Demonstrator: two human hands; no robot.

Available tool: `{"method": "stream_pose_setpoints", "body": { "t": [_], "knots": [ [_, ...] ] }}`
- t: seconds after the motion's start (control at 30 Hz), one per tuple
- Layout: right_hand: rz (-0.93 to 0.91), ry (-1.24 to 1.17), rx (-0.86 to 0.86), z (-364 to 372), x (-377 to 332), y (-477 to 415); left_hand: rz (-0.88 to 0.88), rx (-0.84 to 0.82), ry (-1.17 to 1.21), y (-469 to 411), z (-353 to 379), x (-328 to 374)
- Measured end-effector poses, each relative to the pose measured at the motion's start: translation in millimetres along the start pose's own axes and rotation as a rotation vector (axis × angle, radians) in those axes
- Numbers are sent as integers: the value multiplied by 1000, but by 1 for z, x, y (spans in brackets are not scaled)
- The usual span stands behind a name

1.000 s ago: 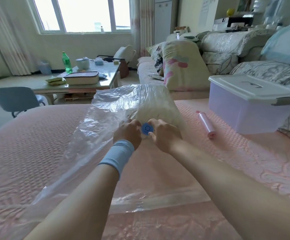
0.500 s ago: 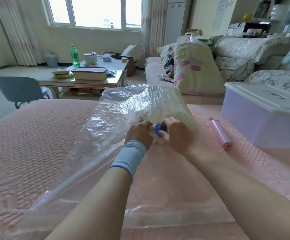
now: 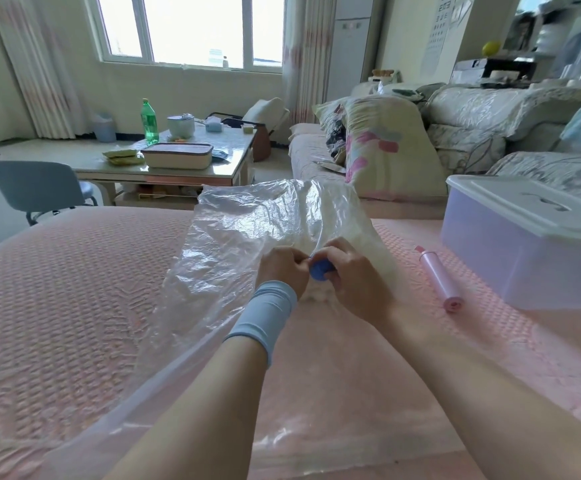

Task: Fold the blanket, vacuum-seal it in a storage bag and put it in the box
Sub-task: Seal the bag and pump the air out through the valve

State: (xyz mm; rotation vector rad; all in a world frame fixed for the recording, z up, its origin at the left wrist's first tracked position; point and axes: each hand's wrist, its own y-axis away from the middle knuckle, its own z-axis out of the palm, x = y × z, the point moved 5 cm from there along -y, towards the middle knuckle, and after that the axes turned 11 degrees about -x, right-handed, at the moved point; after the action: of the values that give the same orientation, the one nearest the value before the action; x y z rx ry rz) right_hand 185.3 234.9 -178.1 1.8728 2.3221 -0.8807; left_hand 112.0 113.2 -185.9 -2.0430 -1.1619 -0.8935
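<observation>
- Bed [image 3: 74, 289]: covered with a pink quilted spread with a raised, pebbly pattern. Everything below lies on it.
- Bag [image 3: 233, 237]: clear, thin plastic, heavily crinkled and glossy. It lies flat near the person and puffs up at the far end.
- Blanket [image 3: 339, 216]: a white, soft-looking bulk inside the far end of the bag, blurred by the film.
- Cap [image 3: 319, 268]: a round, blue, hard plastic piece on the bag's top face, between the two hands.
- Right hand [image 3: 351, 275]: thumb and fingers curled round the cap, gripping it from the right.
- Left hand [image 3: 283, 268]: fingers curled, tips pinching the bag at the cap's left edge. How far they reach onto the cap is hidden.
- Wristband [image 3: 264, 317]: a smooth, pale blue stretch fabric on the left wrist.
- Pump [image 3: 438, 282]: a slim pink cylinder with a matte finish, lying on the bed right of the bag, between it and the box.
- Box [image 3: 510, 265]: rectangular with translucent lilac walls, sitting on the bed at the right.
- Lid [image 3: 510, 199]: opaque white, closed on the box.
</observation>
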Motion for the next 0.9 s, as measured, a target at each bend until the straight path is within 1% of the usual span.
{"method": "stream_pose_setpoints", "body": {
  "t": [0.07, 0.13, 0.2, 0.27, 0.4, 0.43, 0.5, 0.57, 0.63, 0.7, 0.77, 0.8, 0.9],
  "knots": [
    [56, -17, 41, -1, 2, 0, -12, 0, 10, 0, 0, -3],
    [161, -14, 100, -2, 8, 1, -16, 3, 10, -1, -1, -3],
    [258, 25, 94, -1, 13, 1, -11, 4, -3, 0, -2, -2],
    [246, 27, 73, -2, 13, 0, -7, -3, -11, 1, -3, -1],
    [110, -66, 7, -2, -1, 3, -7, -18, -44, 4, -4, -1],
    [124, -65, 20, -1, -2, 3, -14, -24, -50, 4, -4, -1],
    [239, -57, 77, -1, 2, 4, -24, -35, -55, 5, -5, -2],
    [360, 2, 55, 0, 8, 4, -25, -39, -73, 6, -6, -1],
    [333, 18, 25, 1, 8, 3, -21, -40, -91, 8, -8, 0],
    [217, -44, 5, 2, 4, 3, -13, -35, -104, 10, -10, 0],
    [163, -78, -40, 5, -1, 4, -13, -33, -109, 11, -11, 1],
    [185, -84, -40, 7, 0, 5, -13, -33, -111, 11, -12, 1],
    [358, -48, 17, 10, 8, 5, -13, -26, -112, 11, -12, 1]
  ]
}}
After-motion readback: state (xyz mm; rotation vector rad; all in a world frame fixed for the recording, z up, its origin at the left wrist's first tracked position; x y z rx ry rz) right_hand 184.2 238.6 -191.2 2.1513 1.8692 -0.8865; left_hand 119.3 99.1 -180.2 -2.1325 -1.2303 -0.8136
